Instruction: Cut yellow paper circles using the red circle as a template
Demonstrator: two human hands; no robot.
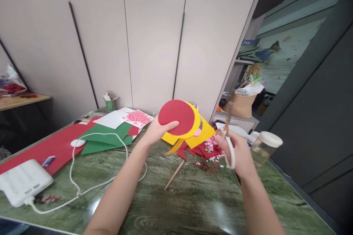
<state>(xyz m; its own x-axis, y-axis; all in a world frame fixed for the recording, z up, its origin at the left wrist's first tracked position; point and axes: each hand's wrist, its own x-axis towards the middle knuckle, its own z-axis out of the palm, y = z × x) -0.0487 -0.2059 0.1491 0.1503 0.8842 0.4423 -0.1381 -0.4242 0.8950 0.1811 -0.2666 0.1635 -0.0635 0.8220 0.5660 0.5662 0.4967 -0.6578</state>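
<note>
1. Bare forearms (118, 194) come nearest my camera, rising from the bottom edge over a glossy green, wood-grained tabletop (198, 205).
2. At far left I see a white plastic power block (26, 181), with a white cable (78, 193) looping from it across the table.
3. Behind that lies a long red paper sheet (60, 147) bearing a small blue-and-white packet (49, 161); overlapping green paper sheets (104, 146) lie to its right.
4. Further back, a small green cardboard box (110, 104) stands open, left of a pink-patterned white card (138, 117).
5. The left hand (156, 131) grips a round red paper disc (176, 115), raised above the table near my centre, thumb across its face; yellow paper (203, 136) shows behind.
6. Beneath lies a pointed wooden stick (174, 175), just before crumpled red paper scraps (197, 149).
7. The right hand (239, 150) is closed around white-handled metal scissors (231, 154), right of the disc and apart from it. Their blades point upward; blur means I cannot tell whether they are parted.
8. Just beside that hand stands a clear jar with a white lid (267, 147); a tan woven basket (242, 105) sits behind.
</note>
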